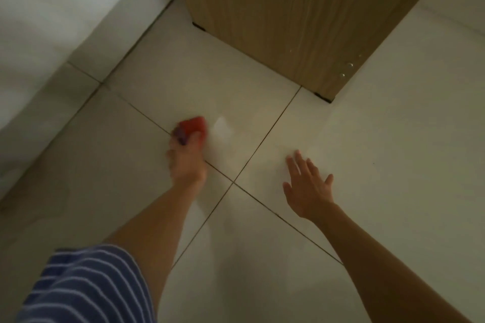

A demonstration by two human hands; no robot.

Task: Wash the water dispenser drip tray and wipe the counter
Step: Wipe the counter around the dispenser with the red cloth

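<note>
So the left hand (187, 157) is clutching a blurry red and purple cleaning pad (191, 128) down on the pale tiled floor (393, 139), out front of the tall light-wood cabinet (288, 21); right hand (308, 186) is spread flat, empty, nearer the cabinet's front corner. Drip tray's nowhere in shot, so can't say which way it lies - the wet shiny patch (223, 128) sits just cabinet-side of the pad, left hand closest

The floor (367, 165) was pale glossy tile crossed by thin dark grout lines. A wooden cabinet (288, 21) stood on it on small dark feet, and a red cloth (193, 126), blurred, lay against the tile beside a bright patch of glare.
</note>
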